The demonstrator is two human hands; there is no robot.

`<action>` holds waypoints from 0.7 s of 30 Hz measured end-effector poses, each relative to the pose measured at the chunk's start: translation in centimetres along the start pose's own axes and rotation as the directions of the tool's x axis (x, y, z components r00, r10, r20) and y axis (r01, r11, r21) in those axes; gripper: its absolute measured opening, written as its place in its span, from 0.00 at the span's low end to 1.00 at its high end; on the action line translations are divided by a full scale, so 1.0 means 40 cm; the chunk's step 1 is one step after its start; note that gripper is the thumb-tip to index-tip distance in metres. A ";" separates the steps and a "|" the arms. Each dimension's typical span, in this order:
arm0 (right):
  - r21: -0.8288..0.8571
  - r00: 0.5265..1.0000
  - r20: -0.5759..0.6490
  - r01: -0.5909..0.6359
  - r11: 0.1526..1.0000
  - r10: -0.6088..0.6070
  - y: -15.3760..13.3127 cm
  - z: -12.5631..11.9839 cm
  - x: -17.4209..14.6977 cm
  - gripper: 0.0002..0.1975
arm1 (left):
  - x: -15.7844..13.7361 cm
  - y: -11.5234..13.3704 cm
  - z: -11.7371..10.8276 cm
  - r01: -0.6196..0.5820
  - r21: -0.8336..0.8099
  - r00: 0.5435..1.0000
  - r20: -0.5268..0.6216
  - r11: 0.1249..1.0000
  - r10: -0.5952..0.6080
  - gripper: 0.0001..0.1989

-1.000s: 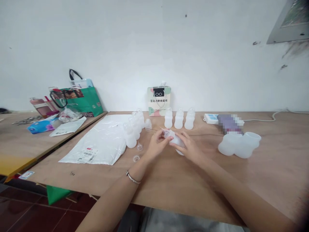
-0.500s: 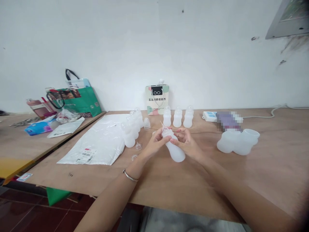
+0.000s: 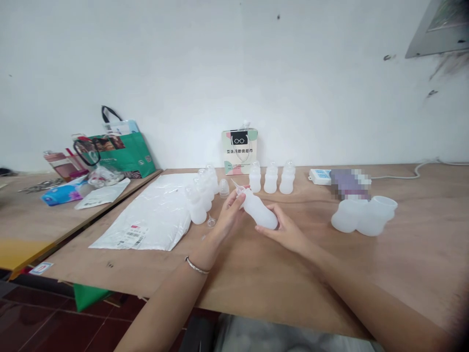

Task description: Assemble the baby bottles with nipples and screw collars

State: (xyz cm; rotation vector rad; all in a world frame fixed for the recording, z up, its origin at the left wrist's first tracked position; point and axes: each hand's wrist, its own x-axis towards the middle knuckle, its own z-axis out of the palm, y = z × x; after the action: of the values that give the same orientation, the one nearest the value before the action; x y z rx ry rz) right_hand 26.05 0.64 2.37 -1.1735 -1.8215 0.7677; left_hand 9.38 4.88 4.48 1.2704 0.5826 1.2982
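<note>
A frosted white baby bottle with a long clear tip is tilted between my two hands, its top toward the left. My left hand is closed around its neck and cap end. Around the bottle's base my right hand is closed, thumb underneath and fingers behind. Left of my left hand lies a small clear nipple on the table. Behind it a clear cap stands close to a row of capped bottles.
More capped bottles stand before a paper bag at the wall. Open bottles are at the right, near a white power strip. A white mailing bag lies left; beyond it is a green bag.
My right hand has slid from the bottle's neck down to its base. The bottle has tipped further over, its tip swinging left. My left hand stays at the top end.
</note>
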 end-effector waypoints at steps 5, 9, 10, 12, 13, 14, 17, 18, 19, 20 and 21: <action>0.094 0.991 0.099 -0.096 0.991 0.086 0.038 -0.024 0.005 0.20 | -0.009 0.000 -0.003 -0.003 0.126 0.994 0.106 0.992 -0.010 0.24; 0.097 0.985 0.121 -0.133 0.986 0.121 0.045 -0.043 0.006 0.24 | -0.013 -0.007 0.005 -0.036 0.085 0.982 0.188 0.996 0.019 0.30; 0.098 0.986 0.116 -0.132 0.986 0.120 0.045 -0.045 0.006 0.24 | -0.011 -0.011 0.006 -0.043 0.086 0.982 0.189 0.995 0.026 0.32; 0.107 0.988 0.119 -0.116 0.987 0.103 0.047 -0.045 0.006 0.26 | -0.006 -0.021 0.005 -0.053 0.114 0.987 0.156 0.992 0.035 0.37; 0.114 0.988 0.126 -0.103 0.988 0.089 0.049 -0.044 0.007 0.26 | -0.002 -0.025 0.001 -0.057 0.136 0.991 0.125 0.989 0.039 0.38; 0.123 0.989 0.134 -0.087 0.989 0.070 0.052 -0.043 0.007 0.26 | 0.002 -0.028 -0.003 -0.059 0.161 0.995 0.087 0.985 0.045 0.38; 0.154 0.996 0.087 -0.019 0.988 0.006 0.059 -0.038 0.011 0.27 | 0.011 -0.031 -0.017 -0.053 0.236 0.998 -0.033 0.970 0.062 0.32; 0.151 0.999 0.050 0.002 0.988 -0.010 0.060 -0.036 0.012 0.26 | 0.011 -0.030 -0.018 -0.053 0.259 0.995 -0.064 0.964 0.072 0.29; 0.135 1.000 0.005 0.016 0.991 -0.017 0.060 -0.034 0.012 0.25 | 0.010 -0.029 -0.017 -0.058 0.284 0.993 -0.082 0.957 0.084 0.26; 0.097 0.999 -0.046 0.022 0.995 -0.018 0.058 -0.032 0.012 0.24 | 0.007 -0.027 -0.014 -0.069 0.303 0.991 -0.088 0.950 0.100 0.24; 0.036 0.995 -0.096 0.021 0.999 -0.017 0.055 -0.029 0.011 0.23 | 0.003 -0.026 -0.008 -0.082 0.314 0.991 -0.079 0.946 0.112 0.22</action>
State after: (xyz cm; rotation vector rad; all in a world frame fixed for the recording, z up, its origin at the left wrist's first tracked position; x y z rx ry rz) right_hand 27.92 1.94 1.25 -1.1478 -1.7301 0.7193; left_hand 9.53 5.33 3.50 1.5153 0.8270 1.3935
